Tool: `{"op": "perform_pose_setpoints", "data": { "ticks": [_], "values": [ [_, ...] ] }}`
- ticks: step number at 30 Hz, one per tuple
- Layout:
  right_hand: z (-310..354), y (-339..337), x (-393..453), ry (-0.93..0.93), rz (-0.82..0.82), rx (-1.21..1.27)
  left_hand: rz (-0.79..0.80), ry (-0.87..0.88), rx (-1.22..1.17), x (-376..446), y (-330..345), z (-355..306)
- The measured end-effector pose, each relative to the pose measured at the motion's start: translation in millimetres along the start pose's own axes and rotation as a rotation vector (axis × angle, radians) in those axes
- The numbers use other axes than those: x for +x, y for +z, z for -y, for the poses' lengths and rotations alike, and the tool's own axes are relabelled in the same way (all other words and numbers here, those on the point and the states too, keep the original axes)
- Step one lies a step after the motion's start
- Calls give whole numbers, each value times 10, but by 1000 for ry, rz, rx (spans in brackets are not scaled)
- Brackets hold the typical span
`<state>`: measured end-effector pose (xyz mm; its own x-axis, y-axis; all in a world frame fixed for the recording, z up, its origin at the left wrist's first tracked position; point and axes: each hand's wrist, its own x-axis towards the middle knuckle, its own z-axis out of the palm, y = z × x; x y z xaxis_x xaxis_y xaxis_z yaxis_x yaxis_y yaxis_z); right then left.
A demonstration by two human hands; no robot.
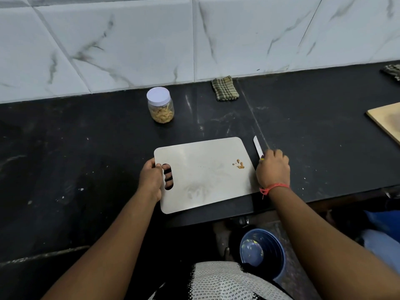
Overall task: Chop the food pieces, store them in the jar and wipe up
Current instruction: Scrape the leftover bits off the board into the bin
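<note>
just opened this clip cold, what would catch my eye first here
The steel cutting board lies at the near edge of the black counter, the left hand gripping its handle slot and a few food scraps near its right side. The right hand holds a knife just beside it. Behind stands a lidded jar holding chopped pieces.

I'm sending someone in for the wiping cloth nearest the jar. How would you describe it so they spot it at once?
Look along the black countertop to where it meets the marbled wall tiles. Right of the white-lidded jar, against the wall, lies a folded green-and-beige checked cloth. A second checked cloth sits at the far right edge, only partly in view.
</note>
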<state>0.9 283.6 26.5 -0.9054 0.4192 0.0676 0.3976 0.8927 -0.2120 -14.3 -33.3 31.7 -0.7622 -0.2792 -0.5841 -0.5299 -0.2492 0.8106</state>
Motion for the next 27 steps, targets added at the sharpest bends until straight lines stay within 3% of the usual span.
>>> {"op": "perform_pose_setpoints", "data": {
  "ticks": [4,16,21,27],
  "values": [
    [-116,61,-9,-30,61,-70,-3,-2,13,56,-62,47],
    [-258,3,-47,-9,90,107,85,0,-68,-67,-56,-4],
    [-300,-254,-297,115,-10,383,107,-13,-47,-186,-6,85],
    [-478,-565,-731,29,-154,552,93,19,-48,-543,142,266]
  ]
}}
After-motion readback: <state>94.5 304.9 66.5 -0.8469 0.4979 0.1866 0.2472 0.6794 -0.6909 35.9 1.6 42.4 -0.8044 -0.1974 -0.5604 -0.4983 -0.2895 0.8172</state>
